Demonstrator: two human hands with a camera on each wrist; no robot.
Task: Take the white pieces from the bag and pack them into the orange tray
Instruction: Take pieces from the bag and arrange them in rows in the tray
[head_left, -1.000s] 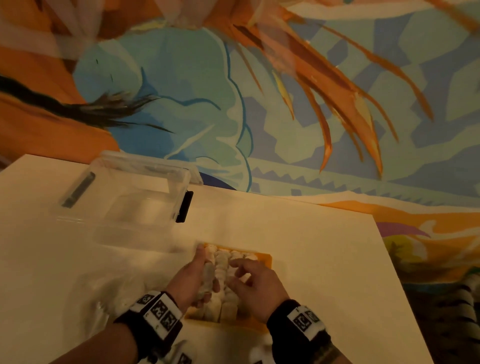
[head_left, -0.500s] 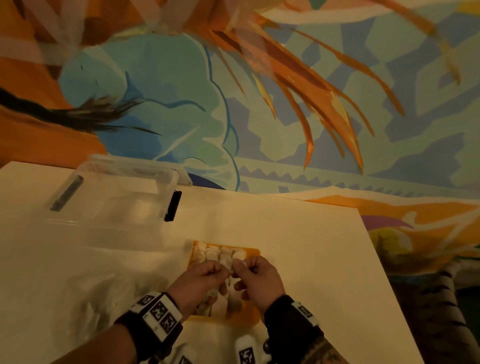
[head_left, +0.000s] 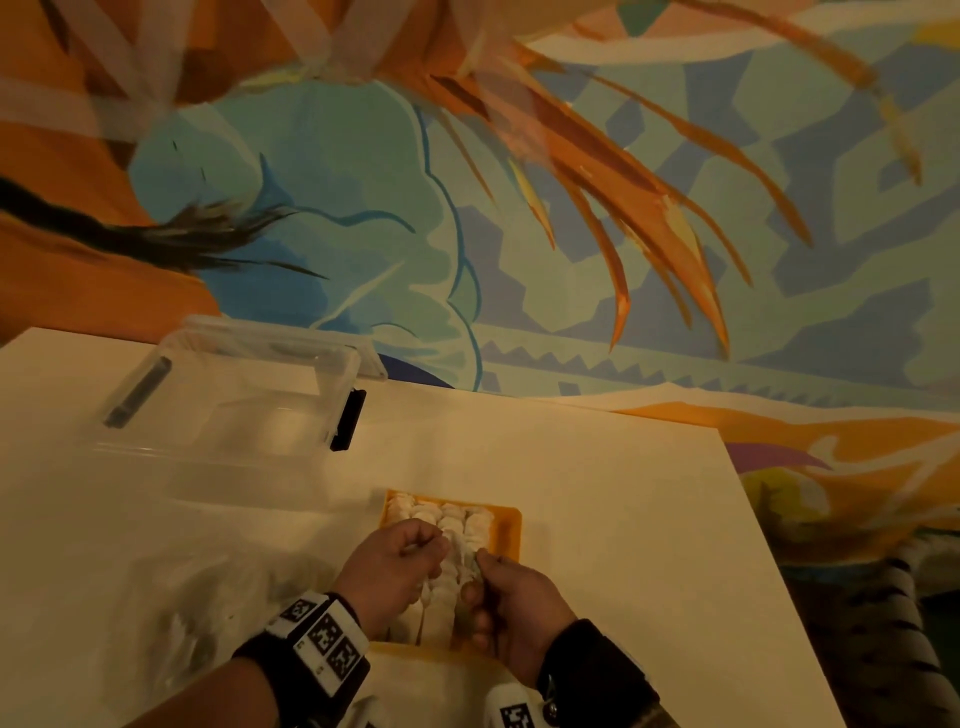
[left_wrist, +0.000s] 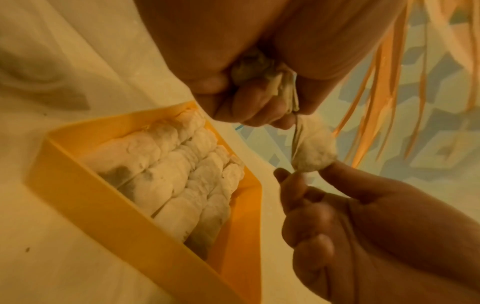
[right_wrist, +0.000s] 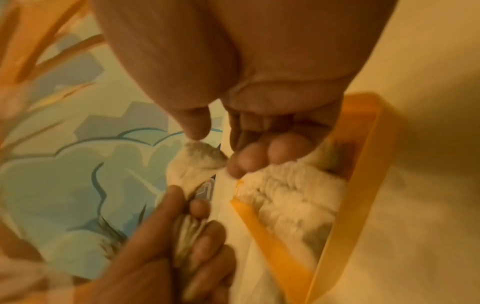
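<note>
The orange tray (head_left: 511, 525) lies on the table, packed with rows of white pieces (head_left: 452, 514). Both hands hover over its near half. My left hand (head_left: 400, 561) grips the crumpled end of a thin clear bag (left_wrist: 262, 70) in its curled fingers. The film runs taut to one white piece (left_wrist: 314, 150), which my right hand (head_left: 498, 592) pinches between thumb and fingertips (right_wrist: 233, 168). In the right wrist view the same piece (right_wrist: 197, 158) hangs above the tray's rim (right_wrist: 350, 185), with the left hand (right_wrist: 182, 236) below it.
A clear plastic box (head_left: 234, 405) with black latches stands at the back left of the pale table (head_left: 597, 493). More crumpled clear plastic (head_left: 171, 613) lies left of the hands. The table's right edge runs diagonally past the tray; a painted mural lies beyond.
Both hands lifted off the pieces in the tray and met above it. They now hold the bag and one piece, drawn slightly apart.
</note>
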